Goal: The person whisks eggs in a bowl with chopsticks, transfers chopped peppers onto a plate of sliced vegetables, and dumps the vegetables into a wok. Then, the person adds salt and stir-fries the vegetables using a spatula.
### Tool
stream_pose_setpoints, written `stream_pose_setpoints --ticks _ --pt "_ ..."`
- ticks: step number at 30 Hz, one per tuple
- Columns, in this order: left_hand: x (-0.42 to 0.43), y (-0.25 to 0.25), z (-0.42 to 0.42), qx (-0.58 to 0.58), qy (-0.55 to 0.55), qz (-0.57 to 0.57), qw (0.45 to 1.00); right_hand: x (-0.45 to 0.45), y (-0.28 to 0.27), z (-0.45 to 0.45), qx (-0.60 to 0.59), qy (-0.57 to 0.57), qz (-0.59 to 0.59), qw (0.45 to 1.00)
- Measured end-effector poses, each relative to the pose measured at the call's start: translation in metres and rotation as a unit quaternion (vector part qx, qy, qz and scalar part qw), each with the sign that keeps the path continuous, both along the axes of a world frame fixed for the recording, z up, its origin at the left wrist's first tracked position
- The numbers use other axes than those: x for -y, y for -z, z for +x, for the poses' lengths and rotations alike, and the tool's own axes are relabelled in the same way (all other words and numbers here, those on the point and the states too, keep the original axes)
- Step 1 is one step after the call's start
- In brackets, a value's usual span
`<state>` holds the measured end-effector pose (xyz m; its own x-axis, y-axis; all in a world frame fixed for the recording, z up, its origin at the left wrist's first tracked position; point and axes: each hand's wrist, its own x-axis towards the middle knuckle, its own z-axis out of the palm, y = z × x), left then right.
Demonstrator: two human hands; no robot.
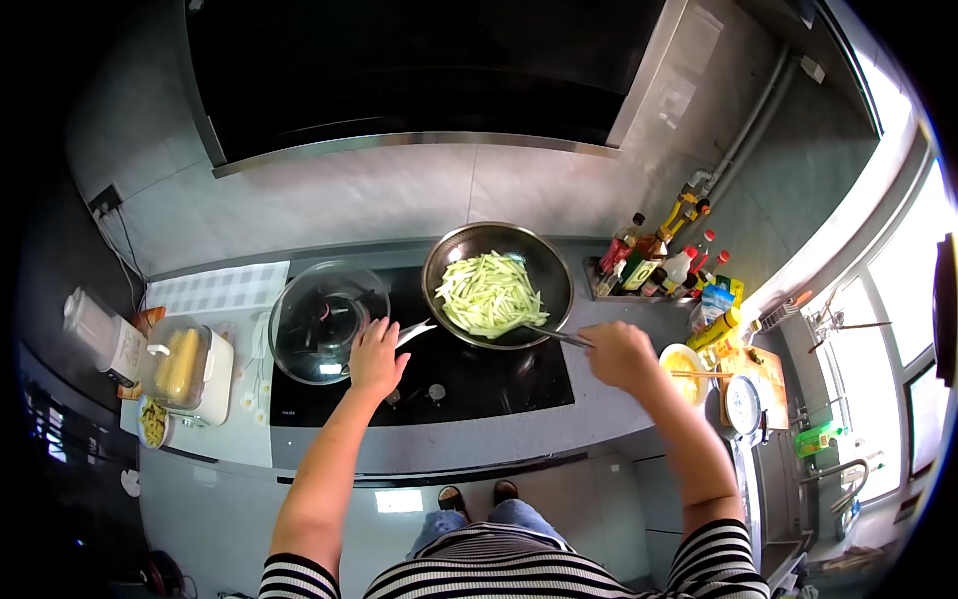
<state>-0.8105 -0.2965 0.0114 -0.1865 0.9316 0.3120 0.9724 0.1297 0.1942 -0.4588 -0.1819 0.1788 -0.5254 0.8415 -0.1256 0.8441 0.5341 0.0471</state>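
Note:
My right hand (621, 351) is closed around the dark handle of a spatula (561, 336), whose head is hidden among the food in the wok. Pale green vegetable strips (489, 295) lie heaped in this metal wok (544, 262), which stands on the black cooktop (499, 384). Over the wok's light handle (413, 332) lies my left hand (377, 357), its fingers stretched out and apart. Just beside and partly under those fingers is a round glass lid (299, 324). Whether my left palm presses on the handle cannot be seen.
Sauce bottles (649, 270) crowd the back right corner. At right are a bowl of yellow liquid (681, 361) with chopsticks (711, 374), a cutting board (766, 379) and a white-rimmed bowl (741, 404). A steamer holding corn (185, 369) and a small food bowl (153, 421) stand left.

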Motion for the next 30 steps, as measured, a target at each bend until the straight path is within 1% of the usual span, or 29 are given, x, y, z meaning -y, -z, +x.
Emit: stream_pose_setpoints --ticks 1,2,3,4,5,6,8,10,13,16,17,20,21,22,24,25,27,30 --pt "-0.001 0.001 0.002 0.001 -0.012 0.008 1.0 -0.007 0.016 -0.013 0.02 0.006 -0.008 1.0" --pt "-0.002 0.0 0.005 0.006 -0.019 0.003 1.0 -0.01 0.027 -0.029 0.006 0.025 0.006 1.0" --pt "-0.002 -0.002 0.007 0.011 -0.027 -0.004 1.0 -0.022 0.047 -0.035 -0.009 0.016 0.033 0.999" --pt "-0.001 -0.004 0.008 0.014 -0.034 -0.01 0.999 -0.03 0.055 -0.043 -0.025 0.007 0.061 0.998" --pt "-0.001 -0.005 0.008 0.015 -0.036 -0.016 0.999 -0.037 0.055 -0.041 -0.009 0.013 0.068 0.998" --pt "-0.001 -0.006 0.008 0.017 -0.039 -0.021 0.999 -0.04 0.041 -0.04 0.007 0.018 0.078 0.997" --pt "-0.002 -0.006 0.006 0.018 -0.048 -0.03 0.998 -0.044 0.011 -0.027 0.044 0.022 0.099 0.994" --pt "-0.005 -0.005 0.002 0.019 -0.06 -0.037 0.997 -0.043 -0.034 -0.012 0.1 -0.013 0.078 0.992" --pt "-0.012 0.0 -0.001 -0.003 -0.064 -0.04 0.997 -0.067 -0.026 -0.003 0.155 -0.081 0.072 0.982" --pt "-0.019 -0.001 -0.002 0.01 -0.073 -0.086 0.994 -0.083 0.014 -0.023 0.064 -0.08 0.118 0.988" --pt "-0.02 -0.003 -0.002 0.013 -0.079 -0.09 0.993 -0.088 0.018 -0.025 0.008 -0.056 0.115 0.992" --pt "-0.02 -0.001 -0.001 0.017 -0.089 -0.088 0.992 -0.096 -0.013 -0.029 0.072 0.068 0.091 0.991" --pt "-0.02 0.001 -0.002 0.01 -0.085 -0.076 0.993 -0.1 -0.023 -0.027 0.074 0.085 0.091 0.989" --pt "-0.02 0.0 -0.002 0.002 -0.082 -0.064 0.995 -0.116 -0.018 -0.019 0.078 0.078 0.09 0.99" --pt "-0.022 -0.007 0.0 0.018 -0.099 -0.102 0.99 -0.144 0.007 -0.014 0.076 0.077 0.072 0.992" --pt "-0.023 -0.011 0.001 0.025 -0.107 -0.121 0.987 -0.156 0.025 -0.017 0.041 0.092 0.005 0.995" --pt "-0.023 -0.007 0.0 0.016 -0.105 -0.114 0.988 -0.174 0.058 -0.023 -0.029 0.122 -0.13 0.984" --pt "-0.024 -0.01 0.002 0.007 -0.11 -0.123 0.986 -0.175 0.087 -0.013 -0.127 0.036 -0.161 0.978"
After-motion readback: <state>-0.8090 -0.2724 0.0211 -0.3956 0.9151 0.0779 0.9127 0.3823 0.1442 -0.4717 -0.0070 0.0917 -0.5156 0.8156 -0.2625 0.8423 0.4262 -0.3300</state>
